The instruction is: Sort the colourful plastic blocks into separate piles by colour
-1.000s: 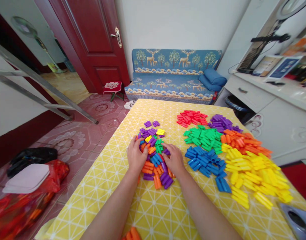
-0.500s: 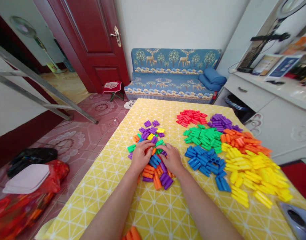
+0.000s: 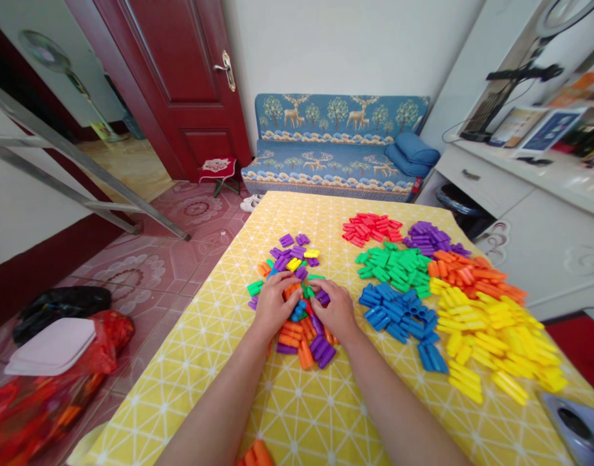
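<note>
A mixed heap of small plastic blocks [image 3: 297,323] in purple, orange, blue, green and yellow lies on the yellow patterned tablecloth [image 3: 297,401]. My left hand [image 3: 274,303] rests on the heap's left side, fingers curled over the blocks. My right hand [image 3: 334,309] sits on the heap's right side, fingers bent onto a purple block. Whether either hand actually grips a block is hidden. To the right lie sorted piles: red [image 3: 371,229], purple [image 3: 427,237], green [image 3: 396,265], orange [image 3: 472,275], blue [image 3: 404,317] and yellow [image 3: 495,336].
A blue patterned sofa [image 3: 338,152] stands beyond the table's far edge, a red door [image 3: 180,84] to its left. White cabinets [image 3: 530,213] run along the right. A bag [image 3: 49,375] lies on the tiled floor at left. A grey object [image 3: 576,424] sits at the table's near right corner.
Both hands have drawn closer together over the heap; the left hand moved right and inward. Some blocks at the heap's left edge were uncovered and shifted.
</note>
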The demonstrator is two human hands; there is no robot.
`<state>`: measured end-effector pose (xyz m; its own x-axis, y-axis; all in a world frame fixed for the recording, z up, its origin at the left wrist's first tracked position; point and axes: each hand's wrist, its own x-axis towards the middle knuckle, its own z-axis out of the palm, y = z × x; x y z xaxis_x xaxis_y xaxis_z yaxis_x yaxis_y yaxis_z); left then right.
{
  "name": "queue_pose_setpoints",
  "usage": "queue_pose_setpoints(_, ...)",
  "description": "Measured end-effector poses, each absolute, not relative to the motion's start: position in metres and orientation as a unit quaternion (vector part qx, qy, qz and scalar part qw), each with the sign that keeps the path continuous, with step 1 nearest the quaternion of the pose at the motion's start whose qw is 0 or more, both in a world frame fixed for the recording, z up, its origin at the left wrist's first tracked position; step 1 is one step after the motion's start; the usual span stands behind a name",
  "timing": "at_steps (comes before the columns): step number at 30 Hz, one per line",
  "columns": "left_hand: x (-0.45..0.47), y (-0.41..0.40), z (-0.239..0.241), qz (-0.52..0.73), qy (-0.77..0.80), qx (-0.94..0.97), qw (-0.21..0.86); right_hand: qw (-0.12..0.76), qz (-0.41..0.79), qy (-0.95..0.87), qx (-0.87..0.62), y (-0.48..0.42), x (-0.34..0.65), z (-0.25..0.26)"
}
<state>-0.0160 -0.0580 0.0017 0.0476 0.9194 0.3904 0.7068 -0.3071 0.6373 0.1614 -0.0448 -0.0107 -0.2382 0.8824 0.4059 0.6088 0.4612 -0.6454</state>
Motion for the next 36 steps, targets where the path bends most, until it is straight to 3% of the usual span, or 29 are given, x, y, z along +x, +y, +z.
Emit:
queue_pose_setpoints(6,-0.017,-0.058,0.002,0.375,0.574,0.714,0.137,0.324,0.132,-0.797,-0.492,-0.047,0.162,-0.007)
queue_pose_setpoints(16,-0.017,-0.058,0.000,0.378,0.570,0.716,0.138,0.412,0.052,-0.769,-0.487,-0.055,0.167,0.011)
queue_pose_setpoints(20,-0.018,-0.058,0.001,0.378,0.570,0.716,0.141,0.432,-0.032,-0.723,-0.539,-0.030,0.210,0.032)
queue_pose_setpoints(24,-0.018,-0.057,0.001,0.382,0.572,0.712,0.142,0.339,-0.094,-0.671,-0.653,0.007,0.270,0.048)
queue_pose_setpoints(29,-0.018,-0.055,-0.003,0.383,0.572,0.713,0.136,0.226,-0.117,-0.681,-0.687,0.030,0.306,0.045)
queue_pose_setpoints(36,-0.018,-0.055,-0.001,0.383,0.570,0.715,0.133,0.242,-0.108,-0.690,-0.673,0.014,0.286,0.038)
